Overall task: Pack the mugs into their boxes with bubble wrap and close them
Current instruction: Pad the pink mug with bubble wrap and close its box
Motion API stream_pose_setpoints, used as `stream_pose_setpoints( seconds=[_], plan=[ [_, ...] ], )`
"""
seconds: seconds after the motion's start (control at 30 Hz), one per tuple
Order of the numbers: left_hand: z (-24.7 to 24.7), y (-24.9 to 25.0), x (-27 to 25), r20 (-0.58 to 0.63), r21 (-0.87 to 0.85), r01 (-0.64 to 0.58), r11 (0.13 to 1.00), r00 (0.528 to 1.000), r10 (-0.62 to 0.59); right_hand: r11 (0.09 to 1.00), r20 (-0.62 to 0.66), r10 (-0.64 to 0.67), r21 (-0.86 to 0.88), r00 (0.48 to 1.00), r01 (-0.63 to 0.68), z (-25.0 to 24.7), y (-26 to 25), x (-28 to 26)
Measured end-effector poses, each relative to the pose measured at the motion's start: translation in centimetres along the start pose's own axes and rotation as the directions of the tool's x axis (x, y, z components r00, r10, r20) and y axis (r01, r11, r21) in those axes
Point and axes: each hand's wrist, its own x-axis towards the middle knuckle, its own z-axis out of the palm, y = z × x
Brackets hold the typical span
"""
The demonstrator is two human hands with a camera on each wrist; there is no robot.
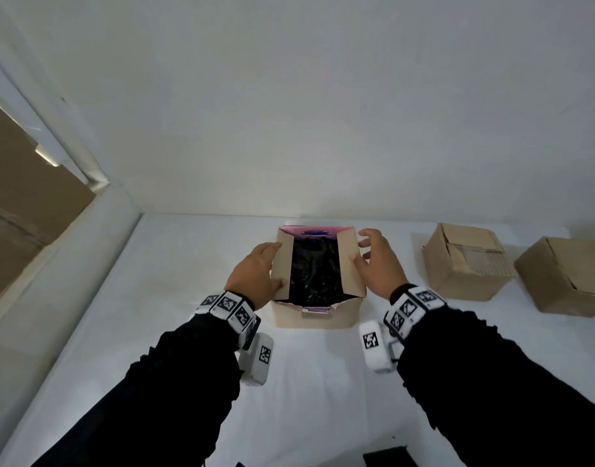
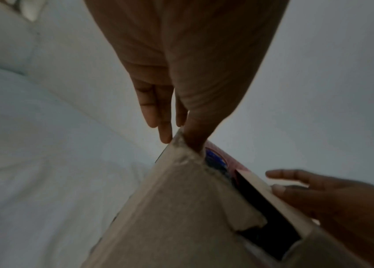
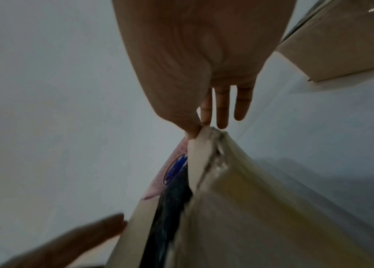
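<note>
Open box (image 1: 318,313) sits centre frame on the white table (image 1: 154,332), directly ahead of both wrists, long axis running away from me. My left hand (image 1: 255,274) pinches the left side flap (image 1: 282,267), thumb over its inner face; my right hand (image 1: 377,261) pinches the right flap (image 1: 350,264), outer fingers spread. Both flaps lean inward over the dark wrapped contents (image 1: 314,274); mug itself not discernible. Hands equally near. Next, I judge: fold the flaps flat towards each other. Far pink flap (image 1: 314,230) stands upright, may interfere. Two brown boxes (image 1: 464,264) (image 1: 565,278) at right, well apart.
</note>
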Motion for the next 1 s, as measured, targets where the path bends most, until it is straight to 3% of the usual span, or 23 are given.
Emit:
stream_pose_setpoints(
  seconds=[0.1,0.23,0.43,0.63,0.87,1.0],
  plan=[
    [-0.3,-0.2,0.2,0.025,-0.029,0.031,0.999,0.999,-0.03,0.994,0.172,0.096,0.043,0.98,-0.105,-0.3,0.0,3.1],
    [-0.4,-0.4,-0.3,-0.003,-0.078,0.032,0.996,0.999,-0.033,0.995,0.274,0.079,0.032,0.958,-0.092,0.1,-0.1,5.4],
    [-0.2,-0.7,-0.6,-0.036,-0.123,0.014,0.992,0.999,-0.018,0.945,0.03,0.048,0.323,0.998,-0.055,1.4,0.2,5.9],
    [0.3,-0.2,-1.4,-0.092,-0.101,0.024,0.995,0.995,-0.033,0.911,-0.187,0.177,0.404,0.966,-0.089,1.2,-0.5,4.6],
    [1.0,-0.3,-2.8,-0.187,-0.169,-0.039,0.985,0.982,0.006,0.977,-0.15,0.03,0.213,0.988,0.003,-0.6,-0.4,1.1],
    [1.4,-0.1,-4.1,-0.316,-0.241,-0.171,0.955,0.945,0.09,0.975,-0.173,-0.057,0.203,0.983,0.092,-0.3,0.3,-2.8]
  ],
)
